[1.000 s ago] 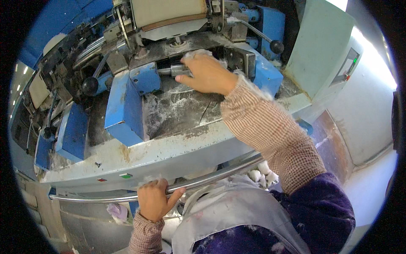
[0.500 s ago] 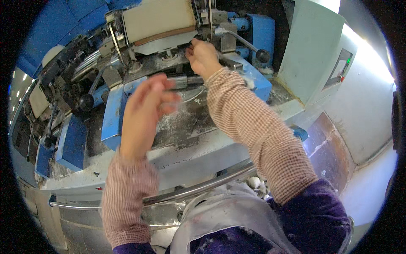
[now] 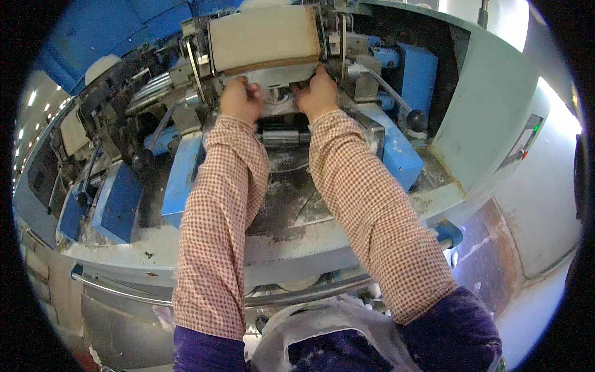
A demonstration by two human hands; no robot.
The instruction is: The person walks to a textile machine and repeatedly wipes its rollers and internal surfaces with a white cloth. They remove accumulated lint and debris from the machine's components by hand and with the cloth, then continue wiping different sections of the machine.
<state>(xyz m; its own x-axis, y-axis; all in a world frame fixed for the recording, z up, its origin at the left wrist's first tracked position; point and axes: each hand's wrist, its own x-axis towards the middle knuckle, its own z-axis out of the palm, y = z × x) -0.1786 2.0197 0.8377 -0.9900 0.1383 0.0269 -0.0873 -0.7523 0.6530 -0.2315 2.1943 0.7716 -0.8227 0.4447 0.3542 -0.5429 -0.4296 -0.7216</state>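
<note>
A cream-coloured pad (image 3: 266, 38) with a brown lower edge sits upright in the machine in front of me. Below it runs a pale metal plate (image 3: 270, 75). My left hand (image 3: 242, 102) is at the plate's left end, its fingers bent and smeared by motion, so its grip is unclear. At the plate's right end, my right hand (image 3: 318, 94) has its fingers closed around the lower edge, index finger uppermost and thumb toward the middle. A round metal fitting (image 3: 277, 99) shows between the hands, with a steel cylinder (image 3: 280, 136) lower down.
Levers with black ball knobs (image 3: 417, 120) flank the work spot, one more knob (image 3: 144, 159) at left. Blue blocks (image 3: 400, 152) jut forward on either side. A steel rail (image 3: 310, 296) crosses in front of my body. A pale green housing (image 3: 496, 105) stands at right.
My left hand has moved up and forward from above the machine bed to the plate's left end. My right hand stays at the right end. The view has shifted slightly.
</note>
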